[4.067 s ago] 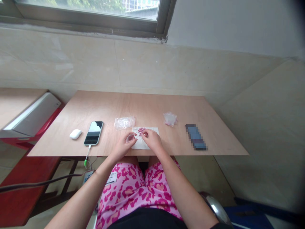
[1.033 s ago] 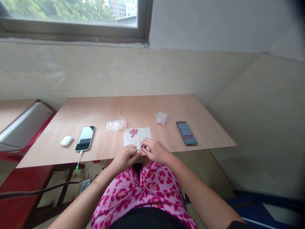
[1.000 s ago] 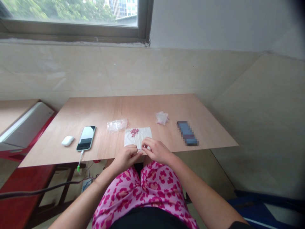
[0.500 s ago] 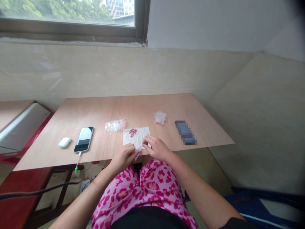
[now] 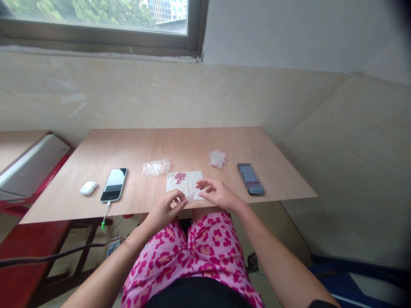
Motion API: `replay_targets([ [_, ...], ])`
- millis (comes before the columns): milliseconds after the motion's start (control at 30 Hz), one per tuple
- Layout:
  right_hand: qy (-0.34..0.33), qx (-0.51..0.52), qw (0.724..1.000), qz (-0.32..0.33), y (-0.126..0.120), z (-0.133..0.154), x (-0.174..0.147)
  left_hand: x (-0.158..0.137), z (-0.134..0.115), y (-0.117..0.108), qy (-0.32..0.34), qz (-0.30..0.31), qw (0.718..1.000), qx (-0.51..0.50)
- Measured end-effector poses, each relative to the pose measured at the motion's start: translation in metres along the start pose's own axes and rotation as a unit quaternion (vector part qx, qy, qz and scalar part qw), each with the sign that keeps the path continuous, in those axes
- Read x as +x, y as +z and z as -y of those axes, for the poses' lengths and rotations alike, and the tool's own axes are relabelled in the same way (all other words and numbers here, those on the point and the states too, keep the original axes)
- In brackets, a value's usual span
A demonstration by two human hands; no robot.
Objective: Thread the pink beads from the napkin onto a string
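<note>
Near the table's front edge my left hand point(image 5: 170, 206) pinches a small clear plastic bag point(image 5: 190, 197) between thumb and fingers. My right hand point(image 5: 217, 193) hovers just right of it, fingers apart, with nothing visible in them. Beneath and beyond both hands lies a white tissue point(image 5: 189, 182), partly covered by the right fingers. On its far left part rests a cluster of small pinkish-red beads point(image 5: 180, 177). Behind the tissue to the left is a crumpled clear plastic packet point(image 5: 157, 168). A little pile of clear bags point(image 5: 217, 158) sits farther back, right of the tissue.
A phone point(image 5: 114, 185) with a charging cable point(image 5: 105, 216) lies on the left of the wooden table point(image 5: 180, 143), beside a white earphone case point(image 5: 88, 188). At the right is a dark phone-like object point(image 5: 251, 179), blurred out. A wall stands behind the table.
My right hand has drawn away to the right from the left hand, and its fingers have spread. The left hand still pinches the small bag, now tilted up a little.
</note>
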State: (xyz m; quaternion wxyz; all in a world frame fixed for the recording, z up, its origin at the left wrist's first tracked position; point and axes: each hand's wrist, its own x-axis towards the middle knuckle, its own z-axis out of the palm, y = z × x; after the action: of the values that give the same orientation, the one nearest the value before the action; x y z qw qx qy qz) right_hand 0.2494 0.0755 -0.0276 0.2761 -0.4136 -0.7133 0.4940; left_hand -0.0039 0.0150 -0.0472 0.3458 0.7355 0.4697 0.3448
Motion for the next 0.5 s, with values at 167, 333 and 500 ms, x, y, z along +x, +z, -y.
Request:
replay_targets([
  [167,-0.01,0.017,0.998,0.068,0.025,0.008,-0.001,-0.001,0.003,-0.001,-0.035,-0.009,0.999,-0.01],
  [333,0.007,0.125,0.988,-0.087,-0.006,-0.012,0.026,0.009,0.026,-0.018,-0.065,-0.076,0.995,0.012],
  [500,0.064,0.156,0.954,-0.247,-0.075,-0.045,0.068,0.037,0.075,-0.056,-0.053,-0.17,0.974,0.138],
])
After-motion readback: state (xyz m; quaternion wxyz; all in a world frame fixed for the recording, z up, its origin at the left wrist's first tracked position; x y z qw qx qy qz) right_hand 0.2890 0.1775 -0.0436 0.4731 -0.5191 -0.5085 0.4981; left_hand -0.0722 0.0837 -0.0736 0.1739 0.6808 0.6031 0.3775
